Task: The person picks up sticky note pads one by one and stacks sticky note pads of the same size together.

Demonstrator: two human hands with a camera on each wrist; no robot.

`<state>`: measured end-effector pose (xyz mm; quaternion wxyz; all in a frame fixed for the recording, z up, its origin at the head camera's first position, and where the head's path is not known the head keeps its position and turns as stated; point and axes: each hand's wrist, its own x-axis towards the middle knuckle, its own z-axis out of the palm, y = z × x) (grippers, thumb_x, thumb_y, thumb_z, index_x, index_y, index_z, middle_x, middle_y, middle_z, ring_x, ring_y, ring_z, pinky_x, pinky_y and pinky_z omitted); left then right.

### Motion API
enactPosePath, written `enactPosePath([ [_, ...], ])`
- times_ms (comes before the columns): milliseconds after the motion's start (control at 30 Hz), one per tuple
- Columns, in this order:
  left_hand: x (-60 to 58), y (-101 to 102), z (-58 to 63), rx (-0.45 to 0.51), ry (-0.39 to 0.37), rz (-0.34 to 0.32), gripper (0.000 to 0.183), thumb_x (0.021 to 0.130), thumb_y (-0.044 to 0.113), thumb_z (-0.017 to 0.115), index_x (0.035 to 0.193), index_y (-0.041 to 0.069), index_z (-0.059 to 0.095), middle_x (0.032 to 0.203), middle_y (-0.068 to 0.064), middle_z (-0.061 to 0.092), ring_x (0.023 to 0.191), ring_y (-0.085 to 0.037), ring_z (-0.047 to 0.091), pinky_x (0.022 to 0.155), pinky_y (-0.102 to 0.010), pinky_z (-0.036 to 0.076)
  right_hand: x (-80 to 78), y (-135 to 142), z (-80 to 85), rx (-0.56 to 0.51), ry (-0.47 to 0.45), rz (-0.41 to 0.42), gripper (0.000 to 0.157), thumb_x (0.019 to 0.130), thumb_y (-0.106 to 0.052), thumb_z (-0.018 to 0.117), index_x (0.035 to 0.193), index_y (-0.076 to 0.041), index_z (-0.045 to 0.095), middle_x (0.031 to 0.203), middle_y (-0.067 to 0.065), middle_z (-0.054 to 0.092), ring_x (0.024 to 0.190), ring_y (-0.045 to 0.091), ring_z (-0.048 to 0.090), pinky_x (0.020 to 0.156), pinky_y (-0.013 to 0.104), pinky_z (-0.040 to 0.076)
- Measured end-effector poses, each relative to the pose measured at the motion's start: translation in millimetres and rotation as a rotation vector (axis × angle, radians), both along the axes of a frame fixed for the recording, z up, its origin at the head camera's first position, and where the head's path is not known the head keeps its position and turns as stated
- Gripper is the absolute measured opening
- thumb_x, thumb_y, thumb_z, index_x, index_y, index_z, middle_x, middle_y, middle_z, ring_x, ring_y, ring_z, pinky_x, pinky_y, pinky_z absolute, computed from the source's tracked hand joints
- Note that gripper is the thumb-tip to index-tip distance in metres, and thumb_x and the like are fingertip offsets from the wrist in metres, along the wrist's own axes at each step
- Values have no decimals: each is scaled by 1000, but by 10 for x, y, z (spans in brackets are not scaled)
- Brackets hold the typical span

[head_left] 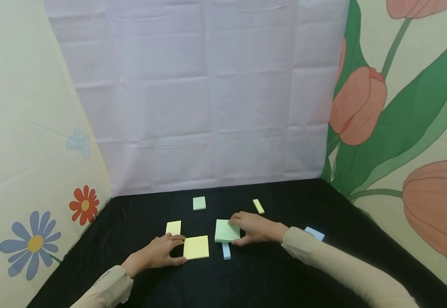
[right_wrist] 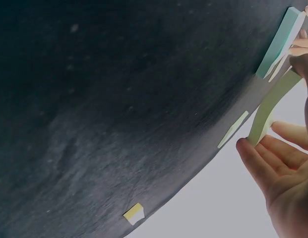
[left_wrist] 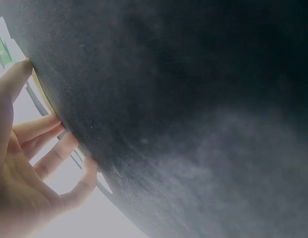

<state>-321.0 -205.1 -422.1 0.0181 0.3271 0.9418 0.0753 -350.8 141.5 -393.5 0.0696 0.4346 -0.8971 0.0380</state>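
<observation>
My left hand (head_left: 159,252) is at the left edge of a yellow sticky note pad (head_left: 196,247), fingers spread and fairly straight. Its thumb and index fingertips are by that pad's two left corners. In the left wrist view, those fingertips touch down along the pad's thin edge. A pale green sticky note pad (head_left: 226,231) is pinched by its right side between thumb and fingers of my right hand (head_left: 256,229). The right wrist view shows this green pad (right_wrist: 270,106) bowed and raised off the cloth. A narrow blue sticky note strip (head_left: 226,251) lies just below it, its far end covered.
Behind the left hand lies a smaller yellow pad (head_left: 173,227). Farther back are a small green pad (head_left: 199,203) and a narrow yellow strip (head_left: 259,206). A blue pad (head_left: 315,233) is partly hidden by the right sleeve. Black cloth (head_left: 150,209) covers the table, with hanging cloths around it.
</observation>
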Motion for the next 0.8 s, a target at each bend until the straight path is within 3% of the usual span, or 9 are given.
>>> enactPosePath([
  [800, 29, 2, 34, 11, 23, -37, 60, 91, 49, 67, 128, 2, 63, 136, -9, 56, 113, -30, 52, 86, -57, 45, 63, -341, 40, 34, 13, 72, 58, 90, -47, 69, 130, -7, 60, 126, 7, 59, 107, 15, 55, 87, 28, 48],
])
